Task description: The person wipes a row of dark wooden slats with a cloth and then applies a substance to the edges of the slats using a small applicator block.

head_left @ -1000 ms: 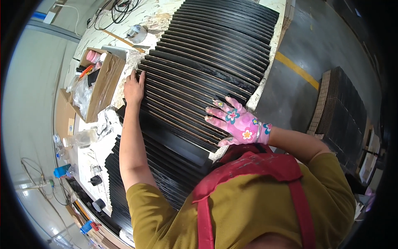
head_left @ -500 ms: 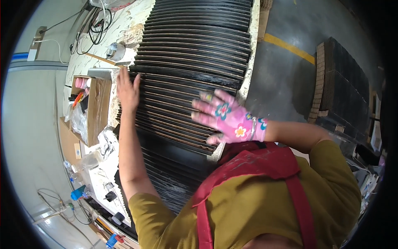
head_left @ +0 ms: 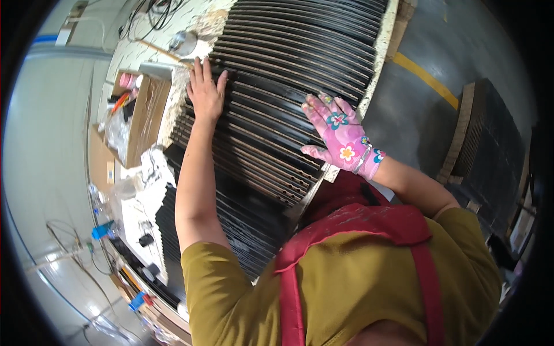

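Long black panels (head_left: 300, 34) with pale edges lie overlapped in a stepped row across the bench. My left hand (head_left: 206, 95), bare, rests on the left ends of the panels with its fingers stretched out. My right hand (head_left: 340, 132) wears a pink glove with a flower print. It lies flat over the right ends of the same panels, fingers extended and thumb apart. Neither hand grips anything. A thin stick (head_left: 164, 53) and a round metal container (head_left: 183, 42) are just beyond my left fingertips.
Left of the panels stands an open cardboard box (head_left: 151, 115) with bottles and plastic wrap. Black cables (head_left: 158, 12) lie at the far left. More dark panels (head_left: 231, 230) are nearer me. A tall stack of dark boards (head_left: 487, 144) stands on the floor to the right.
The whole view has turned and shifted. My left hand has spread its fingers over the panel ends. My right hand, blurred before, now lies still farther along the panels' right side.
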Tool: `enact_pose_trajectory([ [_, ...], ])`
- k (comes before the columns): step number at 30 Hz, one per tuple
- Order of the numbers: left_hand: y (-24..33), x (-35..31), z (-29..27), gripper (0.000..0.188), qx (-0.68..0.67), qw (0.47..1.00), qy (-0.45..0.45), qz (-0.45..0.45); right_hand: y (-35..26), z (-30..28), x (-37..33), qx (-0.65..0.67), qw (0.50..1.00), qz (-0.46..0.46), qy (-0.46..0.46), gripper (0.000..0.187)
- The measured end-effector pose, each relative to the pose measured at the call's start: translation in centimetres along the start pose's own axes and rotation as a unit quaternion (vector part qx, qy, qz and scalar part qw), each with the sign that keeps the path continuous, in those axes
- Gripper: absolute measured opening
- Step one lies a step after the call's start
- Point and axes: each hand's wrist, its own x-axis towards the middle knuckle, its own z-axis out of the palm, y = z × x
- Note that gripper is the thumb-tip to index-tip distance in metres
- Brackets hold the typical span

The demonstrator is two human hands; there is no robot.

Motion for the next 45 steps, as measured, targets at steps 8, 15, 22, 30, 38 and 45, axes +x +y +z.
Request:
enact_pose_trajectory([
  [8, 1.6, -16.4, -7.4, 0.067, -0.031, 0.99, -0.13, -0.053, 0.1, -0.2, -0.1, -0.026, 0.998, -0.047, -0.011, 0.07],
  [15, 4.2, -18.3, -5.7, 0.062, -0.03, 0.994, -0.083, -0.07, -0.6, -0.2, -1.0, -0.073, 0.993, -0.09, -0.026, 0.064],
  [22, -1.9, -22.6, -9.8, 0.053, -0.076, 0.994, 0.028, -0.08, -10.1, -1.5, -4.1, 0.251, 0.927, -0.253, -0.121, 0.055],
  [30, -14.0, -24.9, -10.8, 0.057, -0.114, 0.962, 0.019, -0.247, -16.0, 1.1, -7.6, 0.165, 0.978, -0.127, -0.018, 0.05],
  [38, -24.1, -17.0, -3.6, 0.077, 0.016, 0.966, -0.013, -0.258, -17.8, 1.3, -9.6, 0.152, 0.987, -0.018, 0.044, 0.05],
  [45, -23.0, -17.4, -8.4, 0.034, -0.154, 0.958, 0.162, -0.182, -18.1, 0.6, -9.3, 0.337, 0.939, -0.029, 0.061, 0.05],
])
